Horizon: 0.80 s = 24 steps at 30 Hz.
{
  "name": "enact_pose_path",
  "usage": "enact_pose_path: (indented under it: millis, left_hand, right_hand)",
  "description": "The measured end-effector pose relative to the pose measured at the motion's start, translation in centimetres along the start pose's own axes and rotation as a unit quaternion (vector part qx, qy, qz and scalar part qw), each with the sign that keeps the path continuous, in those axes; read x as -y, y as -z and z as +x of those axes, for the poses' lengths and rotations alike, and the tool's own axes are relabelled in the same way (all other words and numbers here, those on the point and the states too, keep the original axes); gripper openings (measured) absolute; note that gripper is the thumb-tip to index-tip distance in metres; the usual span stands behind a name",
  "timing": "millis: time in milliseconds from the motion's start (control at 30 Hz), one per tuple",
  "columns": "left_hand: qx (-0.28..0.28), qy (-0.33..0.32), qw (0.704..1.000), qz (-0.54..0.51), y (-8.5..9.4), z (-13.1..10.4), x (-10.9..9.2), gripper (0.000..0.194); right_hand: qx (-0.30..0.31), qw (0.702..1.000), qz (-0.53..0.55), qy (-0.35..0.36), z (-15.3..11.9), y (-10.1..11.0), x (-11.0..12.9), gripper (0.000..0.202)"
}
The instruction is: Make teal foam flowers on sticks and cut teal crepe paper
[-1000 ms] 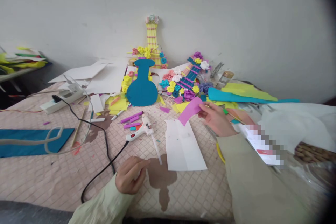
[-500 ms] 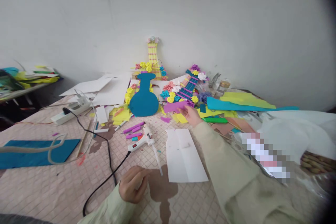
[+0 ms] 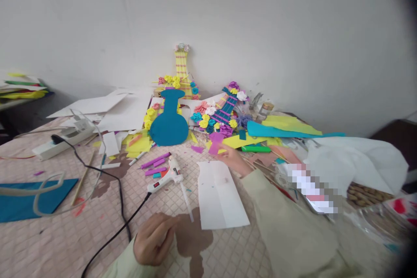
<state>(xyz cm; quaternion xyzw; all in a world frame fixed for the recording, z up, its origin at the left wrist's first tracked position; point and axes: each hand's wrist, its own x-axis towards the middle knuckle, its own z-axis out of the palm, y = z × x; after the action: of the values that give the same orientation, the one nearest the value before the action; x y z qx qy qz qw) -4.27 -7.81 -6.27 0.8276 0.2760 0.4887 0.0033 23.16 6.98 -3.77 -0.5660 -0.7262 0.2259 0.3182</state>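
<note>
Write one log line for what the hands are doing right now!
right hand: holds purple foam piece | left hand: curled on table, empty | glue gun: lying between

Teal vase cutout (image 3: pixel 169 124); purple scrap (image 3: pixel 215 142); white sheet (image 3: pixel 219 195); pink quilted tablecloth (image 3: pixel 65 234).

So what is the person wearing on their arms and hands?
Both arms are in long, loose sleeves of pale cream-green cloth that reach the wrists. The left hand and right hand are bare: no gloves, and no rings or watch that I can see.
</note>
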Motion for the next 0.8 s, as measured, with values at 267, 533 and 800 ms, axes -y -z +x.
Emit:
enact_pose_path:
  millis: [267, 533, 800]
  left_hand:
    - [0.036, 0.017, 0.999, -0.007, 0.2, 0.3, -0.1, 0.026]
    - [0.009, 0.039, 0.999, -0.011, 0.2, 0.4, -0.2, 0.025]
    - [-0.005, 0.061, 0.998, -0.018, 0.1, 0.2, -0.4, 0.025]
  right_hand:
    - [0.141, 0.987, -0.037, 0.062, -4.7, 1.0, 0.5, 0.012]
    - [0.075, 0.996, -0.041, 0.029, 1.6, -1.2, 0.2, 0.022]
    - [0.006, 1.0, -0.015, 0.019, 4.1, -2.8, 0.5, 0.027]
